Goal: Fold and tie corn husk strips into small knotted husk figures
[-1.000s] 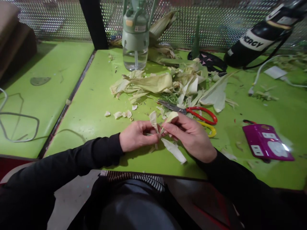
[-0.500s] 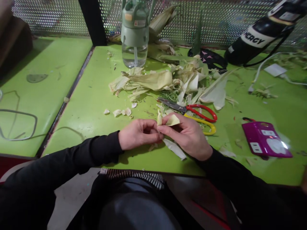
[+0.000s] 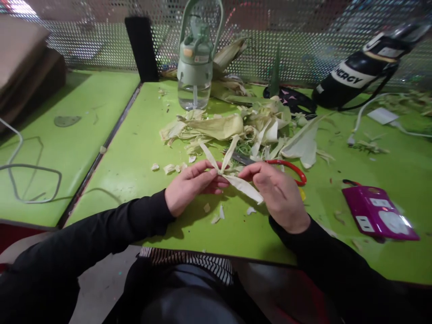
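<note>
My left hand (image 3: 195,183) pinches a pale corn husk piece (image 3: 243,187) at its knotted middle, thumb on top. Two narrow strips of it stick up and a broader one slants down to the right. Beside that broad strip is my right hand (image 3: 281,194), its index finger and thumb apart with nothing seen between them; the strip's tip lies close to the palm. Scissors (image 3: 286,165) with one red and one yellow handle lie behind the right hand, which partly covers them. Beyond spreads a heap of dry corn husks (image 3: 216,127).
A green water bottle (image 3: 195,67) stands at the back, and a black bottle (image 3: 354,74) leans on the mesh panel (image 3: 249,54). To the right lies a purple power strip (image 3: 380,213). Husk scraps (image 3: 169,169) dot the green table (image 3: 131,157); a cable (image 3: 30,200) lies left.
The husk piece has been opened out, its strips now spread apart. My right hand has let go and moved right and down, while the left keeps its pinch. The view has tilted slightly up.
</note>
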